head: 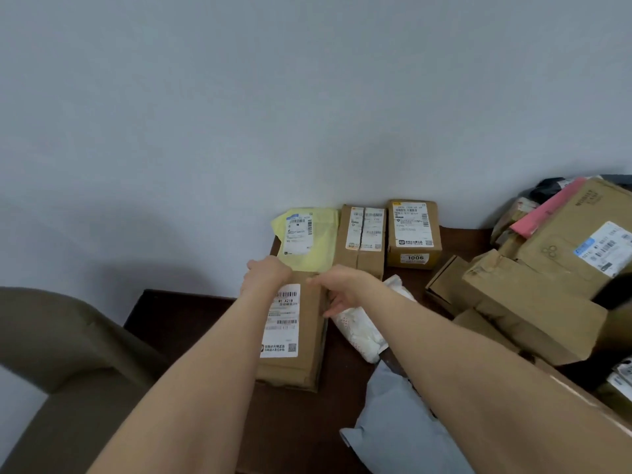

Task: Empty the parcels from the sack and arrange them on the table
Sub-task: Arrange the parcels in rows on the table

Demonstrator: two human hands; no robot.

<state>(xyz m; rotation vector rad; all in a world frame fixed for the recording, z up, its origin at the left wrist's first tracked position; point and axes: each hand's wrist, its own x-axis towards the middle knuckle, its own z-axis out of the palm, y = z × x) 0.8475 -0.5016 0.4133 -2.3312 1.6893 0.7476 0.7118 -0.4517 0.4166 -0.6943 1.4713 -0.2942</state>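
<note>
A long brown cardboard parcel (301,336) with a white label lies on the dark table (191,323). My left hand (265,271) grips its far left corner. My right hand (337,289) rests on its far right edge, fingers spread down its side. Behind it, along the wall, sit a yellow mailer (309,237), a taped brown box (364,239) and a brown box marked 1006 (412,234). A white padded parcel with red dots (362,326) lies right of the long parcel. A grey poly mailer (396,415) lies under my right forearm. No sack is visible.
A heap of brown cardboard boxes (533,302) with a pink envelope (547,206) fills the table's right side. A large box (581,241) tops the heap. An olive-brown armchair (61,354) stands left of the table. A pale wall runs behind.
</note>
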